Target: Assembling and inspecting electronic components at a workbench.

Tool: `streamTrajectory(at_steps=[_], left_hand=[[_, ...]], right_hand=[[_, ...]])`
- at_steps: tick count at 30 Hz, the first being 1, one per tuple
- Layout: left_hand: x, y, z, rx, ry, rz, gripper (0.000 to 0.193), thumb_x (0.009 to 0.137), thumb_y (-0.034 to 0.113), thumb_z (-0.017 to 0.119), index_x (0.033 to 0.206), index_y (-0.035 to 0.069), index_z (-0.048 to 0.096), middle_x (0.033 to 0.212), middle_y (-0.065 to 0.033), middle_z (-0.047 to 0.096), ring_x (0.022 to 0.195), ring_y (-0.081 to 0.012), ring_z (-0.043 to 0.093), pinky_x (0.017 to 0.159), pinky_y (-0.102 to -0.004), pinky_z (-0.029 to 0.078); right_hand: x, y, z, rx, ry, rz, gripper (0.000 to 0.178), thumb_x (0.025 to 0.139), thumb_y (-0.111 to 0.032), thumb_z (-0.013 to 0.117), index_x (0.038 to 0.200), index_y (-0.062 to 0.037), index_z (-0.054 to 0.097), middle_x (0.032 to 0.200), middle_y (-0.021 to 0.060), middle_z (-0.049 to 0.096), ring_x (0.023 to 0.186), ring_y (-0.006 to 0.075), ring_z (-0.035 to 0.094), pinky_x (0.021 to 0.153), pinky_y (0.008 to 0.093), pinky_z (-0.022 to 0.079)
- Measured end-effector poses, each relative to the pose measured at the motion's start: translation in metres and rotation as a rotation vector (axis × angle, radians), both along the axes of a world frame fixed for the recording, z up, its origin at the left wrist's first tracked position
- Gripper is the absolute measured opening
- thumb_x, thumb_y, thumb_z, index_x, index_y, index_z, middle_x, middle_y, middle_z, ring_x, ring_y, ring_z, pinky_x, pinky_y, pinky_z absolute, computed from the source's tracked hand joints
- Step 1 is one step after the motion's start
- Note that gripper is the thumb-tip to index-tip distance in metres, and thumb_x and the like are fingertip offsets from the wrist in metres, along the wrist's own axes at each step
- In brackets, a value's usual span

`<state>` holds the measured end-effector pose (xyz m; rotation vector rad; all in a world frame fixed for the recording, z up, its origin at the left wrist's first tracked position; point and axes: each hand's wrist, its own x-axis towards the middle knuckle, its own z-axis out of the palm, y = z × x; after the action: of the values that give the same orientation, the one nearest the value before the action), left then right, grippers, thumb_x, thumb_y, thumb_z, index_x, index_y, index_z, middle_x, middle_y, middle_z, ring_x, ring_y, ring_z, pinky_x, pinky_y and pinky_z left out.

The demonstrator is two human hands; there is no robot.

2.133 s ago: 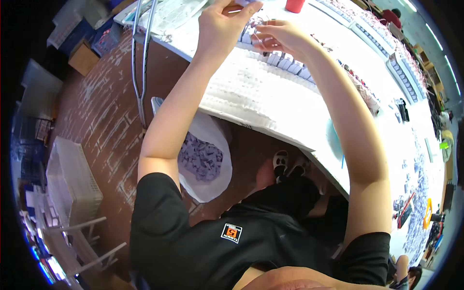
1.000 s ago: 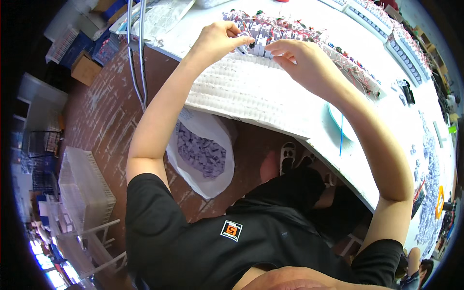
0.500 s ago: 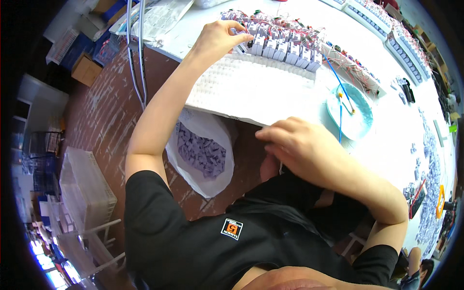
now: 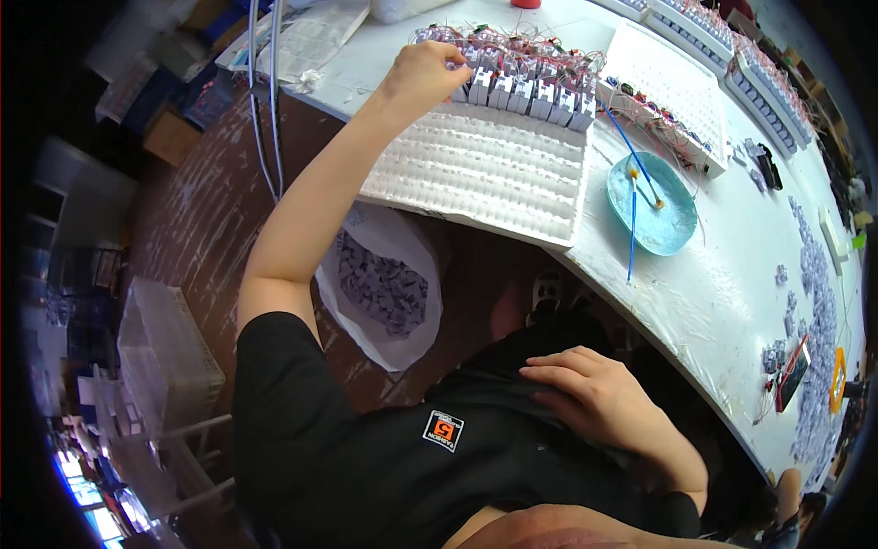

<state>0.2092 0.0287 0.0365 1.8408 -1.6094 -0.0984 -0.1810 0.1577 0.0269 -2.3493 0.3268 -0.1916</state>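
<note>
My left hand (image 4: 422,80) reaches to the left end of several rows of small grey-white plastic cases (image 4: 521,91) with thin red wires and tiny parts on top. Its thumb and fingers are closed together there, and whatever they pinch is hidden by the hand. The cases stand upright at the far side of a white foam tray (image 4: 494,169) with ridged rows. My right hand (image 4: 594,392) hangs over my lap beside the black shirt, fingers stretched out and slightly apart, holding nothing.
Right of the tray, a light-blue dish (image 4: 672,215) carries two blue-handled brushes (image 4: 633,229). Behind it lies another foam tray (image 4: 672,82) with wired parts. Small grey pieces (image 4: 814,302) are heaped along the right. A white sack (image 4: 384,284) of grey pieces stands below the table edge.
My right hand has drawn back from near the table edge down to my lap. My left hand has moved slightly away toward the back of the case rows, fingers still closed.
</note>
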Motion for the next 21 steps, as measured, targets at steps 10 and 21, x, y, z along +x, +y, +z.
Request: streamTrajectory(at_steps=[10, 21], left_hand=[[-0.012, -0.009, 0.007, 0.103, -0.248, 0.025, 0.035, 0.089, 0.023, 0.067, 0.116, 0.001, 0.07, 0.074, -0.0101, 0.069, 0.069, -0.0179, 0.073, 0.067, -0.0289, 0.055], [0.016, -0.012, 0.007, 0.302, 0.049, -0.167, 0.044, 0.087, 0.015, 0.072, 0.126, -0.004, 0.064, 0.081, -0.0087, 0.066, 0.075, -0.018, 0.075, 0.068, -0.0279, 0.055]], right_hand=[[-0.043, 0.018, -0.024, 0.134, -0.016, -0.335, 0.029, 0.087, -0.013, 0.072, 0.115, -0.007, 0.07, 0.118, 0.0104, 0.068, 0.108, 0.0289, 0.065, 0.091, 0.0377, 0.054], [-0.066, 0.023, -0.04, 0.24, -0.069, -0.434, 0.029, 0.088, -0.012, 0.071, 0.116, -0.0057, 0.069, 0.118, 0.0111, 0.068, 0.108, 0.0283, 0.065, 0.091, 0.0367, 0.052]])
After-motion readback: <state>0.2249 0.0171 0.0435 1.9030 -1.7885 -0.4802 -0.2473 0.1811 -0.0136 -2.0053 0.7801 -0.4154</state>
